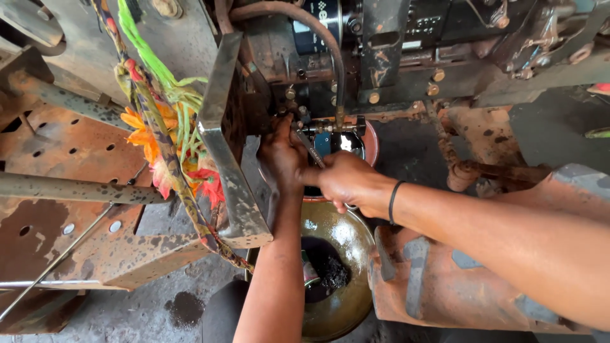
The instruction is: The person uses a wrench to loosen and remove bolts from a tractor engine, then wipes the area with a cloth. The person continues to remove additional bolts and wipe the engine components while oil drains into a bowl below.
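Both hands are up under the engine block, on a wrench (311,149). Right hand (346,181) is closed around the wrench's lower shank; left hand (283,155) is curled at the head end, up by the fitting (298,121) just beside the rubber hose (337,70). Whether the left fingers grip the tool or just steady it, can't tell, they're hidden against the block. Wrench is a slim steel bar, stiff and light-ish, and everything here looks oil-filmed, so I'd judge it slippery; best hold is far down the shank for leverage, other hand keeping the head seated. Below the hands: a red bowl (372,146) directly under the fitting, and a brass-coloured drain pan (346,298) with black oil lower down. Rusty perforated plate (70,159) and an orange-green garland (159,121) off to the left.
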